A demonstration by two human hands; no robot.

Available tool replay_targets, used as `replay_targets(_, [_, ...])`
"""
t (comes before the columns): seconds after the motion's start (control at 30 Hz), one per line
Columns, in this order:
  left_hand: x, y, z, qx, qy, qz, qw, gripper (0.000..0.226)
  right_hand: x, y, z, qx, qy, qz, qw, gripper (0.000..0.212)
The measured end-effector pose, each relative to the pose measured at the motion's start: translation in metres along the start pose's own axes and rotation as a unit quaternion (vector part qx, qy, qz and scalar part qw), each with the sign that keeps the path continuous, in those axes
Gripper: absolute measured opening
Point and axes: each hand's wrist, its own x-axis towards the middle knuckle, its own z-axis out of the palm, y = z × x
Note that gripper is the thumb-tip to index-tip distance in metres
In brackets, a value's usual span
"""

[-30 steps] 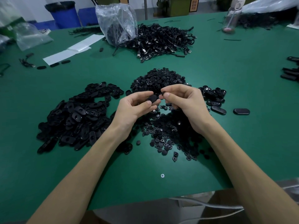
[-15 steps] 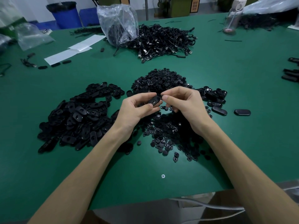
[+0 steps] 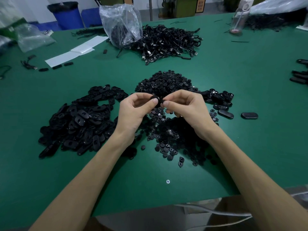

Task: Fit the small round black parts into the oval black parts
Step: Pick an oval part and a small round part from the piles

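Note:
My left hand (image 3: pixel 135 110) and my right hand (image 3: pixel 186 109) meet above the table's middle, both pinching one oval black part (image 3: pixel 157 101) between thumbs and fingertips. Whether a small round part sits in it is hidden by my fingers. A wide heap of oval black parts (image 3: pixel 80 120) lies to the left. A heap of small round black parts (image 3: pixel 168 84) lies behind my hands and spreads beneath them toward me (image 3: pixel 171 142). Several oval parts (image 3: pixel 221 100) lie to the right, with two single ones (image 3: pixel 249 115) beyond.
On the green table (image 3: pixel 233 80) a clear plastic bag (image 3: pixel 121 22) and a tangle of black cables (image 3: pixel 168 42) lie at the back. White paper sheets (image 3: pixel 76 50) lie back left. A bottle (image 3: pixel 240 15) stands back right. The near table edge (image 3: pixel 150 207) runs below my forearms.
Both hands rose slightly and drew closer over the round-part heap. The oval part turned between my fingertips, and my left thumb now lies over it.

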Motion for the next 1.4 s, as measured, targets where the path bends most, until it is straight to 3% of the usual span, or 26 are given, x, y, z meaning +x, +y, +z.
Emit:
replay_targets(0.2, [0.002,0.001,-0.002,-0.122,0.0,-0.079,0.989,0.024,0.0,0.001,0.001,-0.009,0.001,0.009,1.0,0.006])
replay_targets(0.33, [0.0,0.001,0.001,-0.141,-0.012,-0.087,0.986,0.022,0.0,0.002,0.001,-0.016,0.035,0.009,0.999,0.011])
replay_targets(0.53, [-0.001,0.0,0.003,-0.136,-0.036,-0.068,0.988,0.028,0.001,0.004,0.001,-0.031,0.059,-0.002,0.998,0.008])
replay_targets(0.73, [-0.004,-0.002,0.008,-0.059,-0.031,-0.022,0.998,0.015,-0.003,0.005,0.007,-0.092,0.073,-0.007,0.993,0.006])
replay_targets(1.03, [-0.005,-0.003,0.009,-0.009,-0.036,0.001,0.999,0.02,-0.006,-0.001,0.012,-0.141,0.087,-0.022,0.986,0.004])
replay_targets(1.4, [-0.007,-0.004,0.013,-0.023,-0.024,0.0,0.999,0.02,-0.007,0.006,0.018,-0.277,0.106,-0.137,0.945,0.006])
